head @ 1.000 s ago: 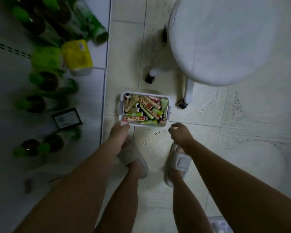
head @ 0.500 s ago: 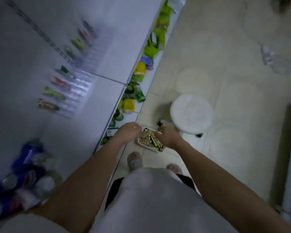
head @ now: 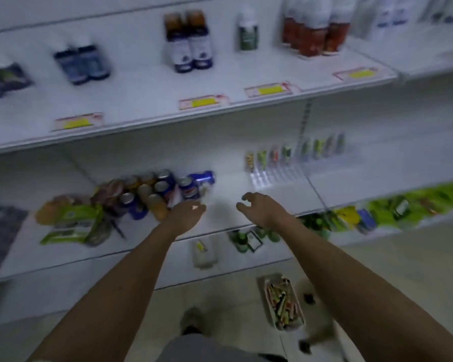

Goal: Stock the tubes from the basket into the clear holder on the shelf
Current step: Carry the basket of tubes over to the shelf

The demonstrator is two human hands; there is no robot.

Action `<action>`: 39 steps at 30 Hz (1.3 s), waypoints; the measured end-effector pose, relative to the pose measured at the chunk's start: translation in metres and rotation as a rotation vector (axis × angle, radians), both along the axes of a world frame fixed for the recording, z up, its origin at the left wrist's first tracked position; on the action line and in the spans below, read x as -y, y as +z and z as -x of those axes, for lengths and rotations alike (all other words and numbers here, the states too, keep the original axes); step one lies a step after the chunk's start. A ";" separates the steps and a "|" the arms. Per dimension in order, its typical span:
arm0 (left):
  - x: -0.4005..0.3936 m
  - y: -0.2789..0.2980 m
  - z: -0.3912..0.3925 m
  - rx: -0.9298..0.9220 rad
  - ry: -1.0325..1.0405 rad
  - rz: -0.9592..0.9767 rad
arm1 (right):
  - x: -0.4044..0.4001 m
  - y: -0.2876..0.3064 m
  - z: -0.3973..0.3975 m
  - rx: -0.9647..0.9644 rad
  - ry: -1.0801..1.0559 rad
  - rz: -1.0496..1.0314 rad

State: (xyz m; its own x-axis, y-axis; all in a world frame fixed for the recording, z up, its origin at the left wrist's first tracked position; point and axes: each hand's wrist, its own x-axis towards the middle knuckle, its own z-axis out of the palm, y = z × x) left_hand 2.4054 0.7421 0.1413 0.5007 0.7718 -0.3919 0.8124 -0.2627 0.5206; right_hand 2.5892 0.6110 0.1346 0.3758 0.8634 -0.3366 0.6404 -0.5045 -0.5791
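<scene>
The white basket full of several small coloured tubes sits low at the bottom right, below my right forearm. The clear holder stands on the middle shelf to the right, with a row of several tubes upright along its back and its front slots bare. My left hand and my right hand reach out over the middle shelf, left of the holder. Both hold nothing, and their fingers are loosely curled and apart. The picture is blurred by motion.
Drink cans and snack packets crowd the middle shelf to the left of my hands. Bottles stand on the upper shelf behind yellow price tags. Green bottles and packets fill the lowest shelf.
My hands held the basket and lifted it from the floor. They have let it go and risen to the middle shelf, while my view swung up to the shelves.
</scene>
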 end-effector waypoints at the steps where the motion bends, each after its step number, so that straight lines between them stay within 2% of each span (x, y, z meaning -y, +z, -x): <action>1: -0.008 0.010 0.026 0.015 0.063 -0.021 | -0.017 0.012 0.018 0.020 0.071 -0.026; 4: -0.023 0.041 0.102 0.042 0.217 -0.053 | -0.066 0.044 0.083 0.027 0.274 -0.122; 7: -0.029 0.067 0.177 0.051 0.309 -0.125 | -0.110 0.072 0.159 0.123 0.490 -0.136; 13: -0.035 0.115 0.347 -0.075 0.650 -0.230 | -0.175 0.135 0.320 0.161 0.809 -0.253; 19: -0.056 0.179 0.506 -0.154 0.813 -0.377 | -0.226 0.204 0.483 0.220 0.958 -0.391; 25: -0.079 0.237 0.639 -0.241 0.907 -0.500 | -0.267 0.256 0.626 0.183 1.074 -0.550; 29: -0.087 0.256 0.707 -0.274 0.974 -0.517 | -0.294 0.265 0.710 0.153 1.127 -0.556; 33: -0.091 0.261 0.770 -0.338 1.035 -0.534 | -0.326 0.267 0.785 0.174 1.228 -0.580; 39: -0.108 0.257 0.878 -0.440 1.209 -0.543 | -0.384 0.268 0.913 0.097 1.375 -0.605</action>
